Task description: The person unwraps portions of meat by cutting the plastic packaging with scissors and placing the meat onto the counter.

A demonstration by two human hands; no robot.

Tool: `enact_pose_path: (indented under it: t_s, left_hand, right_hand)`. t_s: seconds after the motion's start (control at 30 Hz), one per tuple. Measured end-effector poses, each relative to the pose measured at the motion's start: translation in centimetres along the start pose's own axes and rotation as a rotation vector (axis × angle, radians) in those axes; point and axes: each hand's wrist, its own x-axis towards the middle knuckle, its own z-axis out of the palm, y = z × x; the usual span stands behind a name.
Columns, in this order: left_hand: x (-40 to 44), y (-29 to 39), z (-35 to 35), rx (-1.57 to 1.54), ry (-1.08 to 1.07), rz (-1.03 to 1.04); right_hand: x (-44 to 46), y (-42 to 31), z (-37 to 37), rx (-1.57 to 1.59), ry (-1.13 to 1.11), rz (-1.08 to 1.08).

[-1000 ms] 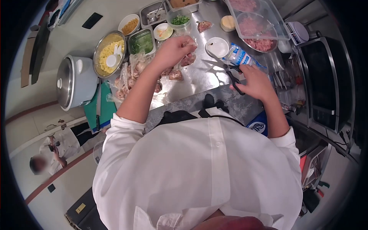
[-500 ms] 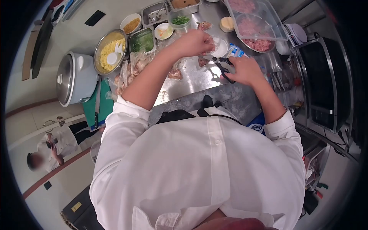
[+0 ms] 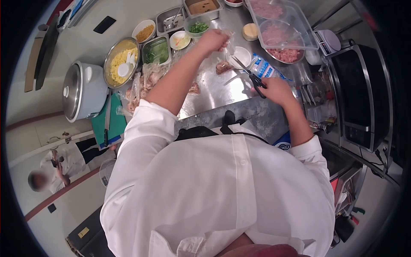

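"Hands together or apart?"

"Apart, both over the bench [image 3: 209, 99]. Left hand [image 3: 214, 41] is pinched on the upper end of a clear plastic bag [image 3: 231, 43], out toward the far edge. Right hand [image 3: 276, 90], nearer the front edge and further right, is curled round the handles of black-handled scissors [image 3: 255, 80]."

"And the meat?"

"One reddish meat piece [image 3: 223, 67] sits at the lower end of that bag, around mid-bench. I can't tell whether it hangs or rests on the metal."

"Where do the blades point?"

"Away from the front edge, toward the bag. A white dish [image 3: 242, 55] lies just beyond the blades, and a blue-and-white packet [image 3: 262, 66] just beyond the right hand."

"What's over by the left?"

"Bagged meat [image 3: 147, 81] heaped along that side, partly behind the left forearm. Beside it stands a steel bowl [image 3: 112, 63] of yellow food, with a white-handled utensil in it. Around the front left corner, a knife [image 3: 107, 122] lies on a green board [image 3: 116, 116]."

"Far right corner?"

"A clear bin [image 3: 295, 43], pink meat showing through it."
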Motion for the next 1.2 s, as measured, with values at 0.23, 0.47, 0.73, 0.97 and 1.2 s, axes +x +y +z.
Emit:
enact_pose_path:
  t_s: [0.23,0.47,0.73,0.97,1.2]
  left_hand:
    - [0.6,0.8,3.4,0.444,-0.505,-0.030]
    - [-5.9,-4.8,8.3,0.933,-0.047,0.378]
    - [-4.3,-8.3,3.3,1.009,-0.024,0.243]
    - [2.4,-4.7,1.6,0.670,0.197,0.125]
    - [1.3,-5.9,0.6,0.675,0.325,0.379]
  right_hand:
    - [-3.4,4.2,2.2,0.243,-0.146,0.101]
    - [-5.4,6.3,5.1,0.274,-0.128,0.228]
    - [-6.8,3.3,6.0,0.269,-0.045,0.171]
    - [-6.4,1.9,6.8,0.285,0.040,0.151]
    - [-6.3,1.6,8.6,0.338,0.102,-0.004]
